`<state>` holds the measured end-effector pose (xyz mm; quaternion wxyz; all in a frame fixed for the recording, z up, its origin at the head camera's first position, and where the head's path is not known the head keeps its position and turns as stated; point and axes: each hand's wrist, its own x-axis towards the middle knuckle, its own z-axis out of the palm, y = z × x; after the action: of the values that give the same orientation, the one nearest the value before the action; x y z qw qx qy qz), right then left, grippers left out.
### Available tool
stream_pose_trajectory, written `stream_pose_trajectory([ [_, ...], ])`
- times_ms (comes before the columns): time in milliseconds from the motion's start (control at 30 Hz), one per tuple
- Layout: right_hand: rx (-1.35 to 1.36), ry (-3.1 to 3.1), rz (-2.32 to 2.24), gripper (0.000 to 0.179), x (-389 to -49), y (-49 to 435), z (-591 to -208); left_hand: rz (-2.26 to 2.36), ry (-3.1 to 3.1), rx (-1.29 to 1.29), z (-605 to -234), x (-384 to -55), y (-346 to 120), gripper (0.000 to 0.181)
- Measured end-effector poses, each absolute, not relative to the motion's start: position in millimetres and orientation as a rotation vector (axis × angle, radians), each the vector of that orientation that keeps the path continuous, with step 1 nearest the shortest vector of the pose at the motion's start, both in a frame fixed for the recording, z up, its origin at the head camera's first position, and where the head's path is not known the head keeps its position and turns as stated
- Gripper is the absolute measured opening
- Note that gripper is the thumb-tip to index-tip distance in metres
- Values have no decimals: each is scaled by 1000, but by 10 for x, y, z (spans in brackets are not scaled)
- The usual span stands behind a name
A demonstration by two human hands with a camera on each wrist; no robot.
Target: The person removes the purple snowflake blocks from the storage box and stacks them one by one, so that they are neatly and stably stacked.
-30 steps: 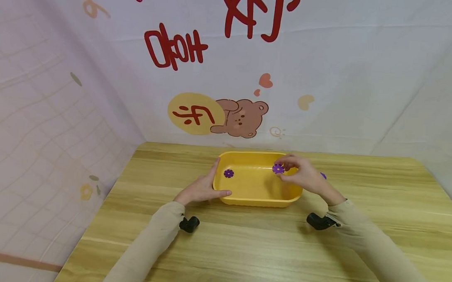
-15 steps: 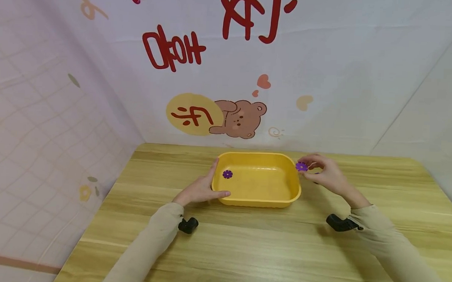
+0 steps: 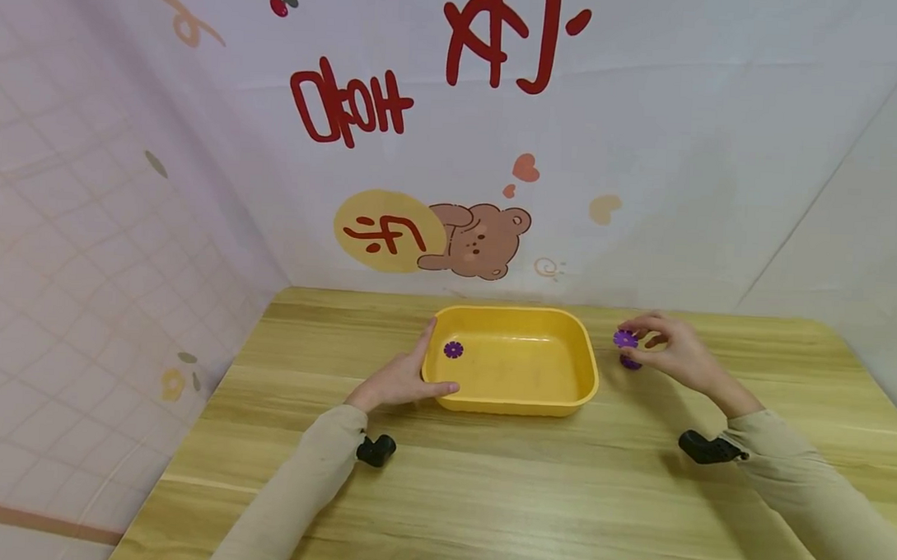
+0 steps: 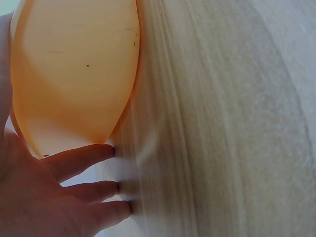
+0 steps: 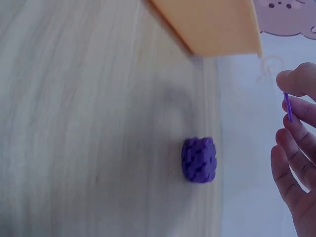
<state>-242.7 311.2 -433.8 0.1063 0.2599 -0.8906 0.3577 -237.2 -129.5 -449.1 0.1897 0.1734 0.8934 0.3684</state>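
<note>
A yellow plastic basin (image 3: pixel 514 314) stands on the table. My left hand (image 3: pixel 396 381) rests against its left end, thumb over the front rim, other fingers along the outer wall. In the left wrist view the fingers (image 4: pixel 81 160) are straight and spread. One purple notched disc (image 3: pixel 453 349) lies inside the basin, at the left. Right of the basin, my right hand (image 3: pixel 672 354) pinches another purple snowflake disc (image 3: pixel 625 339) between thumb and fingertips. Just below that disc sits a short stack of purple discs (image 5: pixel 199 160) on the table, partly hidden in the head view.
The wooden table (image 3: pixel 486 487) runs back to a printed cloth wall (image 3: pixel 683 156) close behind the basin. Another cloth wall (image 3: pixel 72 217) borders the left side. A black wrist mount (image 3: pixel 705 447) sticks out under the right forearm.
My right hand has moved from above the basin out to the right, over the stack, still pinching the purple disc. The left hand has stayed at the basin's left end.
</note>
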Motion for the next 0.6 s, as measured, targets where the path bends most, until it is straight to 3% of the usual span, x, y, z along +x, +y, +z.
stream_pose_trajectory([
  [600,664,-2695,1093,27,-2498,3327,-4606,1042,2509,505,-4492,-2377,-1300,119],
])
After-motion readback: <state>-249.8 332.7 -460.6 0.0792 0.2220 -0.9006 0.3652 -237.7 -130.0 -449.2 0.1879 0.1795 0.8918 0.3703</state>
